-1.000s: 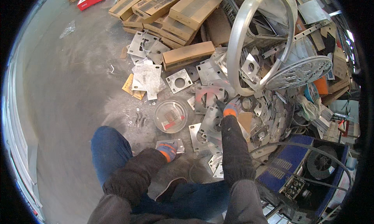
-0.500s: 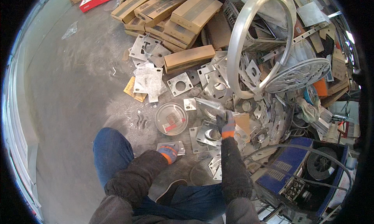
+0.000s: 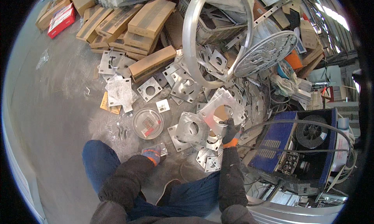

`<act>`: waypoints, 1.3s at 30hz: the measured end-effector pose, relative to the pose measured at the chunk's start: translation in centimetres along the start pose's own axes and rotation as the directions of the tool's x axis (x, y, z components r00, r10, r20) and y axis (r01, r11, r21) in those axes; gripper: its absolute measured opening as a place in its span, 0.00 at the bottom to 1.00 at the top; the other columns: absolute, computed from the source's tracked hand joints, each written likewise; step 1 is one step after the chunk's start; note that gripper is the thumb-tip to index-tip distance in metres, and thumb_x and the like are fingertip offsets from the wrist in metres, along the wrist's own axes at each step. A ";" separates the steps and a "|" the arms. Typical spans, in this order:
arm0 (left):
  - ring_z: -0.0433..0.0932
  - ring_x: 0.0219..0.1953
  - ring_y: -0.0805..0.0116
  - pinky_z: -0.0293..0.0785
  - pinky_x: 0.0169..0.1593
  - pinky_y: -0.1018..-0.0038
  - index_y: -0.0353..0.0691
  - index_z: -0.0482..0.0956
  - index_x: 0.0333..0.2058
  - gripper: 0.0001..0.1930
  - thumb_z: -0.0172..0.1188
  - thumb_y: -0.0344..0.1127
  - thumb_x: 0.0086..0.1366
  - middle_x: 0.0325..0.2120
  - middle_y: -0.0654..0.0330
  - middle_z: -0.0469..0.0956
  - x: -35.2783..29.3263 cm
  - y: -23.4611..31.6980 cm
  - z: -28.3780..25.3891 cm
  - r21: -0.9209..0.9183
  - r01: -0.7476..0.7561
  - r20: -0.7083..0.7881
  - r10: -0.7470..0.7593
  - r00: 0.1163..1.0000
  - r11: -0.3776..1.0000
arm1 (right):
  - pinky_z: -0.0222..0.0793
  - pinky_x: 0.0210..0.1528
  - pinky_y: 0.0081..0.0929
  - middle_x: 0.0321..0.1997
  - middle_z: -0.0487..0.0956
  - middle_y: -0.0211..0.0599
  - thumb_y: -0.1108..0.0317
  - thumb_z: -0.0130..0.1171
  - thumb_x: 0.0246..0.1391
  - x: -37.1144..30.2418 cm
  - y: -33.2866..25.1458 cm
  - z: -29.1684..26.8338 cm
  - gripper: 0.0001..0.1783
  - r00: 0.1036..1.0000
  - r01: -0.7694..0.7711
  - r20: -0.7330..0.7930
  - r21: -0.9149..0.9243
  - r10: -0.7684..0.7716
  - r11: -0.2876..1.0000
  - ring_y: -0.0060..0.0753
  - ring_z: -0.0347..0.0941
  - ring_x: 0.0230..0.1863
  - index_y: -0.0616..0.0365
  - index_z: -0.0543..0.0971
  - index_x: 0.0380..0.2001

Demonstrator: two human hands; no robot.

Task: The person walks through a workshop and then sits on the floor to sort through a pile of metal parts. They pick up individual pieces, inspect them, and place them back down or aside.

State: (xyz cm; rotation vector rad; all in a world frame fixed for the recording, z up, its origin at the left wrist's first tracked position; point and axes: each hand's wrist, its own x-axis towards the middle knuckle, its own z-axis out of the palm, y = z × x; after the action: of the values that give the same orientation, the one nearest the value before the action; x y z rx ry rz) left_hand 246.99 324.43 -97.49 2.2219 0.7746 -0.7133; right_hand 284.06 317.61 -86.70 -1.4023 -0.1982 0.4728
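Observation:
My right hand [image 3: 231, 133], in a grey glove with an orange cuff, grips the edge of a square metal plate [image 3: 210, 114] with a large round hole, held tilted over the pile. Beneath it lie other holed metal plates [image 3: 183, 131], some overlapping. Low on the floor, my left hand [image 3: 151, 153], gloved alike, is closed over a small slotted metal plate [image 3: 163, 149]; its fingertips are partly hidden. Just beyond that hand sits a round clear-lidded container [image 3: 148, 123] with a red and white label. A small square plate [image 3: 163, 105] lies beside the container.
Long cardboard boxes [image 3: 152, 17] are stacked at the back. A large metal ring [image 3: 189, 37] stands upright in the heap, by a round ribbed disc [image 3: 269, 54]. On the right is a blue machine [image 3: 269, 142] with a wire spool and looping cables. Small metal bits [image 3: 121, 132] lie on the floor.
My right hand now holds a holed plate up over the pile; the clear plastic-looking piece by it earlier is out of sight. My left hand stays at the slotted plate. The view has swung right.

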 end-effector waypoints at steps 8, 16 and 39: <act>0.76 0.46 0.55 0.69 0.50 0.58 0.46 0.74 0.43 0.18 0.43 0.49 0.65 0.38 0.61 0.81 1.0 -1.0 2.7 -0.071 0.069 -0.032 -0.072 0.997 0.995 | 0.71 0.46 0.26 0.47 0.77 0.34 0.65 0.64 0.54 8.7 -0.1 2.7 0.24 0.988 0.134 -0.079 -0.030 -0.136 0.991 0.29 0.73 0.43 0.59 0.71 0.53; 0.76 0.38 0.53 0.69 0.48 0.59 0.46 0.74 0.40 0.18 0.43 0.51 0.64 0.36 0.58 0.79 1.0 -0.5 2.4 -0.043 0.069 -0.041 -0.071 0.997 0.997 | 0.72 0.43 0.32 0.49 0.76 0.39 0.62 0.61 0.56 16.5 1.1 3.7 0.23 0.996 0.095 -0.008 0.044 -0.094 0.995 0.31 0.73 0.41 0.61 0.73 0.52; 0.73 0.55 0.56 0.64 0.59 0.56 0.46 0.60 0.63 0.29 0.36 0.50 0.67 0.55 0.54 0.73 1.0 -0.7 3.1 -0.072 0.135 0.073 -0.129 0.989 0.988 | 0.63 0.55 0.47 0.49 0.74 0.38 0.58 0.52 0.55 2.3 15.0 4.1 0.21 0.751 0.644 0.593 -0.560 0.291 -0.521 0.47 0.69 0.52 0.47 0.74 0.52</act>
State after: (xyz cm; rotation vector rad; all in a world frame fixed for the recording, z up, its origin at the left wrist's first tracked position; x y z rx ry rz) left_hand 246.41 322.91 -100.40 2.0810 0.9066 -0.8050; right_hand 281.45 323.67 -100.99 -2.9326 -2.0616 0.0980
